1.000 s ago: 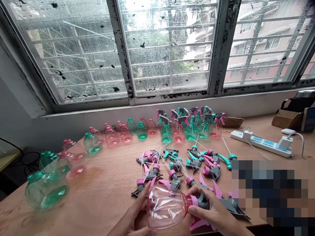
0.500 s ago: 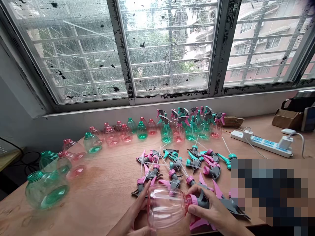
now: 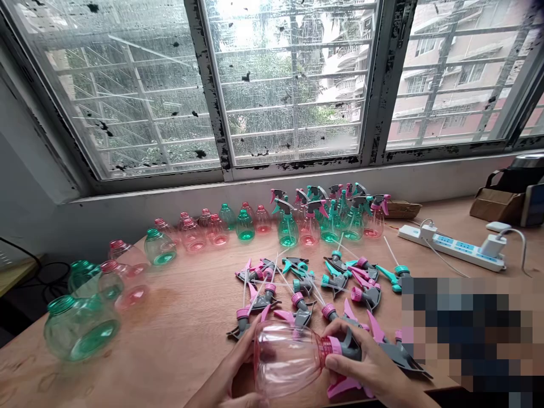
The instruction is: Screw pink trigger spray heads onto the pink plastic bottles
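Note:
A clear pink spray bottle (image 3: 287, 360) lies sideways between my hands at the table's front edge, its neck to the right. My left hand (image 3: 236, 371) is wrapped round the bottle's base end. At the neck, my right hand (image 3: 361, 357) grips the pink collar of a grey spray head (image 3: 335, 345) that sits on the bottle's mouth. Just beyond the bottle lie several loose spray heads (image 3: 301, 309) with pink or teal parts and thin white tubes. Some of them are partly hidden by the bottle and my hands.
Several open bottles, green (image 3: 80, 328) and pink (image 3: 193, 235), line the table's left and back. Bottles with spray heads (image 3: 310, 226) stand by the window. A white power strip (image 3: 453, 246) with cables lies at the right. A pixelated patch covers the lower right.
The bottle's base end has tipped down very slightly in my hands. Otherwise both hands and everything on the table look the same.

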The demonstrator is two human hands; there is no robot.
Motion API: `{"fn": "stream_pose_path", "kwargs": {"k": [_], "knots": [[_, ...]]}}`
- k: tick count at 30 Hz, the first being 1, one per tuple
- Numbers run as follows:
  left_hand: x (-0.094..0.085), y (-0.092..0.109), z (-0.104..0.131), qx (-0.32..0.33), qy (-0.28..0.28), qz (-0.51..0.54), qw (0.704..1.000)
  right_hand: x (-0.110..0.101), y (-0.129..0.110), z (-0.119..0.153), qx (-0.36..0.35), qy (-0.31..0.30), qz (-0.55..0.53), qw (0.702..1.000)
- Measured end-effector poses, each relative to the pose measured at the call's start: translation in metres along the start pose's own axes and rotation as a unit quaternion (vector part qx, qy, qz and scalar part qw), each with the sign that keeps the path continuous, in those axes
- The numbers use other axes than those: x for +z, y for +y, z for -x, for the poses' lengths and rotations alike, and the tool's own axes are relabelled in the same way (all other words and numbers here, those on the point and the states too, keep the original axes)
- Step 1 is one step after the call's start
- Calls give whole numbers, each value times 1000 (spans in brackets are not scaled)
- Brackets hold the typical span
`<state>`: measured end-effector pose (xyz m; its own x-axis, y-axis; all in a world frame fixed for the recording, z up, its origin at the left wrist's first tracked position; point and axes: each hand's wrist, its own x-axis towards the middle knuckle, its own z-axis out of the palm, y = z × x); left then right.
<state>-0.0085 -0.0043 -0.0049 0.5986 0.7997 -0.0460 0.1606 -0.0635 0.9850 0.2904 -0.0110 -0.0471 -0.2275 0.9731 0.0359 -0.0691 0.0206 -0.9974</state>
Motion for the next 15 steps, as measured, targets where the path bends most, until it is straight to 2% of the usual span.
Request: {"fn": "stream_pose_path", "kwargs": {"k": [3,6,11,15], "knots": [[1,-2,0,-3,8,-17,1000,0,-2,0,0,-13,-9,1000],[2,-3,-1,21,10,-23,999,1,-5,0,-16,-7,-1,1000],[0,-1,-3,48,-28,-4,998,1,-4,1,28,-31,-38,998],[-1,-4,-2,43,4,-45,998,1,1,1,50,-40,-58,996]]}}
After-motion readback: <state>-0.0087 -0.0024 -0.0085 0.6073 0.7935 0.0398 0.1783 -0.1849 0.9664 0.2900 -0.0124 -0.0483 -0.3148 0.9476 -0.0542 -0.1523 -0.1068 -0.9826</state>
